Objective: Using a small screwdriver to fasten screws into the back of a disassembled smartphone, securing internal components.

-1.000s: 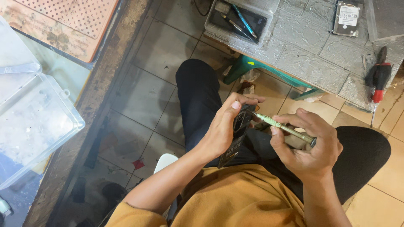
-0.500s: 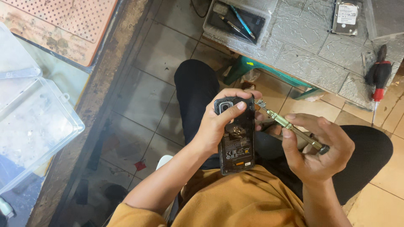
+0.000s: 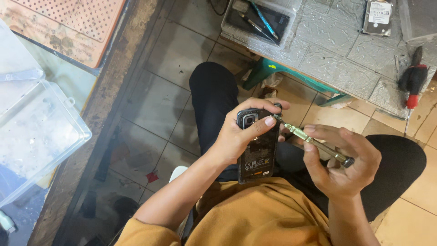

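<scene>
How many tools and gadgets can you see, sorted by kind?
Phones with the back open: 1, in the left hand, phone
Screwdrivers: 2, brass one in the right hand, red and black one
Hard drives: 1
Clear plastic boxes: 1
Trays of tools: 1
Total: 6

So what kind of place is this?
Probably a small phone repair spot: an opened phone in the left hand, a screwdriver in the right hand, and a tool tray.
</scene>
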